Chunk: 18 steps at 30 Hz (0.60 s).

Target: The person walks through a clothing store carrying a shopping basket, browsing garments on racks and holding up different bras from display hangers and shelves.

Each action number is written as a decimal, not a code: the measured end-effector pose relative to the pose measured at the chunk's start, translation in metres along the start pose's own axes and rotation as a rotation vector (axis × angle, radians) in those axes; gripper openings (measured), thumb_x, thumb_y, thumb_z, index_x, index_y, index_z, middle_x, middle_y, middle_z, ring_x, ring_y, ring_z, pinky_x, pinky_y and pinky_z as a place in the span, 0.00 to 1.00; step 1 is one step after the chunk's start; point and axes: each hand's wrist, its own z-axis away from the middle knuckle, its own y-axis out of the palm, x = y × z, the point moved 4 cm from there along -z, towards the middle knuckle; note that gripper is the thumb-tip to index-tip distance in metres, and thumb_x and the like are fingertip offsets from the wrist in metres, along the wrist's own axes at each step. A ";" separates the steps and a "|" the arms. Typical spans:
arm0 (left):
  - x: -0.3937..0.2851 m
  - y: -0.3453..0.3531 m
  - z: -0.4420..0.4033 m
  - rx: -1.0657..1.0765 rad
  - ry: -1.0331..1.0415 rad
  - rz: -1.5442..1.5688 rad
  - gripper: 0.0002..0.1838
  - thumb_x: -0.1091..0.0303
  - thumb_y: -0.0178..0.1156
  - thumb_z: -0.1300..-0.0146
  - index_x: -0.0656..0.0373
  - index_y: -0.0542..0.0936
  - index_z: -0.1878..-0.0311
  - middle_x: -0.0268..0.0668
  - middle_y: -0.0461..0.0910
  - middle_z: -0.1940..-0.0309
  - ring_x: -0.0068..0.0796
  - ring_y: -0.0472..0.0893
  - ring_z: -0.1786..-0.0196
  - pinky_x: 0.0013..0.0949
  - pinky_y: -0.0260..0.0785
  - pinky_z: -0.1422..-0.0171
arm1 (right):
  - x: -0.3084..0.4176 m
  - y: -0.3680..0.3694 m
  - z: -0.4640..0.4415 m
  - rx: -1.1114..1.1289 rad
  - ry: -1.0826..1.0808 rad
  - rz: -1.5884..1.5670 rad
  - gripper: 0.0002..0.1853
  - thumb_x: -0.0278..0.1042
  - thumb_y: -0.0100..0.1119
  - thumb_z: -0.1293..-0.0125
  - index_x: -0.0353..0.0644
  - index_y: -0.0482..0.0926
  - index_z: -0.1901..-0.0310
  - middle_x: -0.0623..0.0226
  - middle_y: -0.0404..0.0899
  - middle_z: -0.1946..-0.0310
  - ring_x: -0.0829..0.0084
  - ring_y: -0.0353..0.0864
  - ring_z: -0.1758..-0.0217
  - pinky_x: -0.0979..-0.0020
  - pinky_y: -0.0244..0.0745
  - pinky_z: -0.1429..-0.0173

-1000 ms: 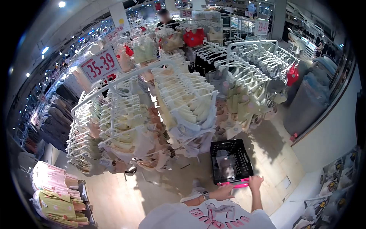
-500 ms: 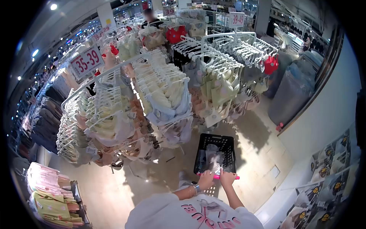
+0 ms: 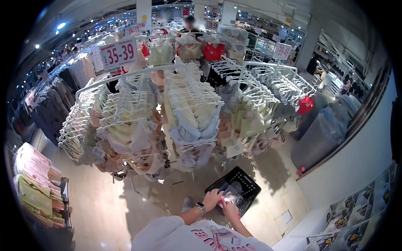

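Note:
A black perforated shopping basket (image 3: 252,189) on a cart is in front of me, angled toward the right. Inside it lie clear plastic packages (image 3: 233,193) with something grey and white in them. My left hand (image 3: 212,200), wearing a watch (image 3: 201,206) on its wrist, is closed around the left part of the bright pink handle (image 3: 221,201). Just right of it, my right hand (image 3: 230,209) is wrapped round the same handle. Parts of the handle are hidden under my fingers.
Racks of bras on white hangers (image 3: 194,113) stand ahead, under a 35-39 price sign (image 3: 119,53). Folded pink and green clothes (image 3: 35,180) are at lower left. Large wrapped grey bundles (image 3: 320,136) stand beside the white wall (image 3: 356,163) at right. A person (image 3: 190,25) is behind the racks.
The basket has swung clockwise in view, its far end now pointing right. Both hands have shifted left and slightly down with the handle. The view has tilted and turned.

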 end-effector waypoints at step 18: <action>0.190 -0.132 -0.095 -0.597 -0.477 0.218 0.26 0.66 0.58 0.38 0.66 0.65 0.39 0.53 0.68 0.45 0.54 0.66 0.41 0.48 0.59 0.35 | -0.021 -0.045 -0.105 -0.232 0.617 -0.165 0.33 0.59 0.34 0.28 0.37 0.79 0.73 0.46 0.80 0.77 0.44 0.81 0.70 0.49 0.74 0.65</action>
